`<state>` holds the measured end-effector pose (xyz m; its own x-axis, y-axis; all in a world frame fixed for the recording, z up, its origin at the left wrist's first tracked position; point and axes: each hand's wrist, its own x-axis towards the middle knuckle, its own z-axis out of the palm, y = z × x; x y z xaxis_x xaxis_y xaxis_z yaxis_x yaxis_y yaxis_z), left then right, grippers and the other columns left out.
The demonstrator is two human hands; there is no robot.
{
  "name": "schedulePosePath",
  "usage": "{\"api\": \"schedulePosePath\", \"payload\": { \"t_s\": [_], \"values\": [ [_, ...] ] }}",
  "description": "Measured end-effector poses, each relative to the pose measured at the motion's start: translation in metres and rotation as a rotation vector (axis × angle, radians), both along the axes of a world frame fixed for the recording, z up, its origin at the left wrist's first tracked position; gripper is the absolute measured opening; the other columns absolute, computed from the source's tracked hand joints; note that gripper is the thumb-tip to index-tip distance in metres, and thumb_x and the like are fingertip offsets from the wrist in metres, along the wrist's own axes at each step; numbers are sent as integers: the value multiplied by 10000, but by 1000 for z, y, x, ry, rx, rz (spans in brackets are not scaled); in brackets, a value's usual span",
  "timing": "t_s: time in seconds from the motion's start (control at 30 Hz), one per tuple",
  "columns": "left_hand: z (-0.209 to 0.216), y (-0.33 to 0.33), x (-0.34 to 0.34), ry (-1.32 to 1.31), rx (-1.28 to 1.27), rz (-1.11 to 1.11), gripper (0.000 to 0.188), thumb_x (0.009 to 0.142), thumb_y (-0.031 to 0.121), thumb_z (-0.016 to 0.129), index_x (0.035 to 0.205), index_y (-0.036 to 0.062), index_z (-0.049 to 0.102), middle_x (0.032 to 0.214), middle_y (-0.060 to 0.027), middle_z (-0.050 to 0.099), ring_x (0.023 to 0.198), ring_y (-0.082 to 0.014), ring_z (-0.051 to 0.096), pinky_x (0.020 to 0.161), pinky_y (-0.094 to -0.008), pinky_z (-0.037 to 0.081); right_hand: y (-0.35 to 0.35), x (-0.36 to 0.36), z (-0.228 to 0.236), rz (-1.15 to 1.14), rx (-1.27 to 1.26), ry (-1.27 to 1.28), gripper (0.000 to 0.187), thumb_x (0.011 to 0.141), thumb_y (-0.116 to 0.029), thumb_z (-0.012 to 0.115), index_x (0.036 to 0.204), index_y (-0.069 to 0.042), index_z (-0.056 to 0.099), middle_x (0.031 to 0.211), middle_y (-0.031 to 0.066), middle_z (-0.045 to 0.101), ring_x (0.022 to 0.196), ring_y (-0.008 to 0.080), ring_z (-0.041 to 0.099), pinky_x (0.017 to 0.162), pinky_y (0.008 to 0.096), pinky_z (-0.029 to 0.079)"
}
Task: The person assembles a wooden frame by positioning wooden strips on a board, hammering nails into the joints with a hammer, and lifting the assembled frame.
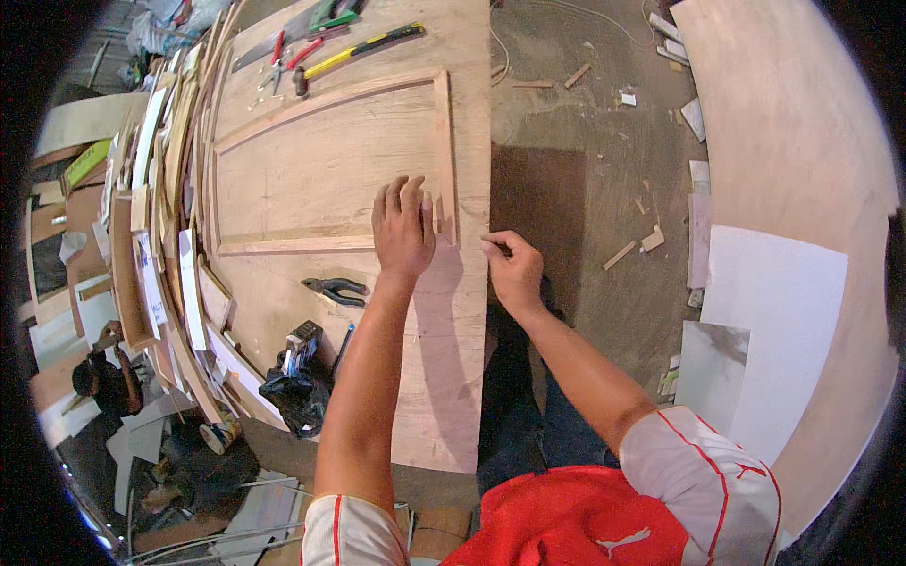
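Observation:
My left hand (406,226) rests over the near right corner of a rectangular frame of thin wooden strips (330,240). Its fingers are stretched out, and no object shows in it. The frame lies on a plywood-topped table (434,377). Just off the table's right edge, my right hand (516,274) is closed in a pinch with thumb and forefinger together. Whatever is between those fingertips, if anything, is too small to make out. Black-handled pliers (337,291) lie on the wood, to the left of my left forearm.
A yellow-and-black hammer (363,57), red-handled pliers (276,61) and a green-handled saw (330,14) lie at the table's far end. A black plastic bag (295,391) sits near left. Wood offcuts (156,189) crowd the left, near a person (109,373). Large boards (774,311) stand right.

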<state>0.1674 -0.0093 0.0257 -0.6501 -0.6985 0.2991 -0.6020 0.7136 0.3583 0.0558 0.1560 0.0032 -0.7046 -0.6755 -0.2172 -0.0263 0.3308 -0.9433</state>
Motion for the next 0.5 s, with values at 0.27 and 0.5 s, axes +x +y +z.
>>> {"api": "schedulePosePath", "payload": {
  "t_s": [0.27,0.5],
  "values": [
    [-22,-4,-32,-216,-30,-244,546,1006,230,542,1546,171,487,1555,-225,455,1437,-443,409,1192,-556,301,-27,7,-30,-128,54,369,146,792,-97,832,925,-77,774,1059,82,641,1025,315,566,904,435,465],
    [-41,-11,-28,-315,-51,-147,576,1081,337,391,1611,114,398,1690,-124,347,1558,-390,285,1248,-557,190,-28,10,-35,-81,24,438,114,796,-98,830,906,-115,803,1119,89,589,1117,328,509,977,458,426]
  ]
}}
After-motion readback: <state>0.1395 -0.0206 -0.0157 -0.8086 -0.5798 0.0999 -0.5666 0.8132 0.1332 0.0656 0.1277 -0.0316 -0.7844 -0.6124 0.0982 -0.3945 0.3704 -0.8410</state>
